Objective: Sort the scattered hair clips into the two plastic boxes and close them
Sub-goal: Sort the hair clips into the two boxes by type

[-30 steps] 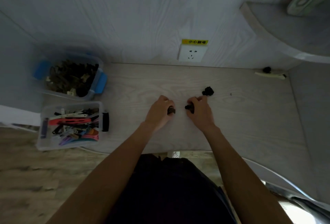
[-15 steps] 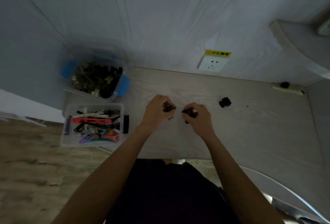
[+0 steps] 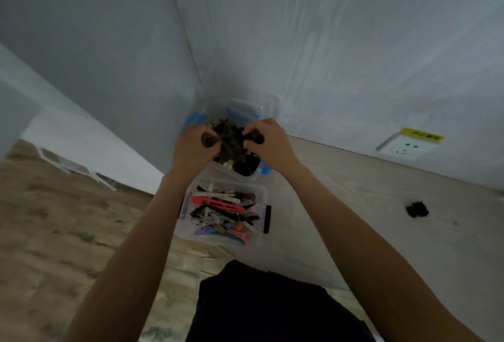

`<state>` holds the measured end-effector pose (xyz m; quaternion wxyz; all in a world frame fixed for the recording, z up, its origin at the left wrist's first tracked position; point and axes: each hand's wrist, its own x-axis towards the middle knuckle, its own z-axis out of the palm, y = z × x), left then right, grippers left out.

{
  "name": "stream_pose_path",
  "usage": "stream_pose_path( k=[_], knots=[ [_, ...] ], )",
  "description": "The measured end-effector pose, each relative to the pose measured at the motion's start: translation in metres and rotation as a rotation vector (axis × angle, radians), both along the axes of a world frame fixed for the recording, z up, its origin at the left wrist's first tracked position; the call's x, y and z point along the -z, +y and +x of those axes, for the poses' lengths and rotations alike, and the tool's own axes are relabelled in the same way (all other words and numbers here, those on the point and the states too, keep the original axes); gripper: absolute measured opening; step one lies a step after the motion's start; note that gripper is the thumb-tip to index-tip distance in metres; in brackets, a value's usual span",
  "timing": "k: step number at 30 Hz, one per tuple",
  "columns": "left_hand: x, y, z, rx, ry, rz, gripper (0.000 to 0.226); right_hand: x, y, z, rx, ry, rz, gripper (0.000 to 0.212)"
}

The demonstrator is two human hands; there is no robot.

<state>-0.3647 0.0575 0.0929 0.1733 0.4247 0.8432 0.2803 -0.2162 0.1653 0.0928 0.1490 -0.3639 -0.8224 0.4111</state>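
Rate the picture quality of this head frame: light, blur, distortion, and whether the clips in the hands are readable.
Head view: dim, bluish light with no glare. Motion blur smears the left hand, right hand and the blue-latched box beneath them. Each hand grips a dark clip, its shape unreadable. Wide-angle distortion bends the wall seams and desk edge. The box of coloured clips and the loose black clip are only slightly soft.

both hands over the far box [image 3: 268, 106] — left hand [image 3: 192, 148], right hand [image 3: 268, 144] each pinching a dark clip

Pale wood-grain walls [image 3: 327, 42] meeting in corner; light desk [image 3: 381, 219]; white socket [image 3: 403, 148]; wood-plank floor [image 3: 54, 232]; dim light.
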Motion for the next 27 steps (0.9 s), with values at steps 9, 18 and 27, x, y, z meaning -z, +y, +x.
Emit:
stream_pose_path(
  k=[9, 18, 27],
  knots=[
    [0.0, 0.0, -0.029, 0.148, -0.125, -0.017, 0.057, -0.003, 0.017, -0.071, -0.268, -0.146, 0.262, 0.031],
    [0.009, -0.008, -0.042, 0.144, 0.059, -0.02, 0.042, -0.003, 0.016, -0.088, -0.241, -0.201, 0.141, 0.049],
    [0.019, -0.003, -0.042, 0.193, 0.158, -0.027, 0.029, -0.002, 0.013, -0.054, -0.057, -0.147, 0.281, 0.031]
  ],
)
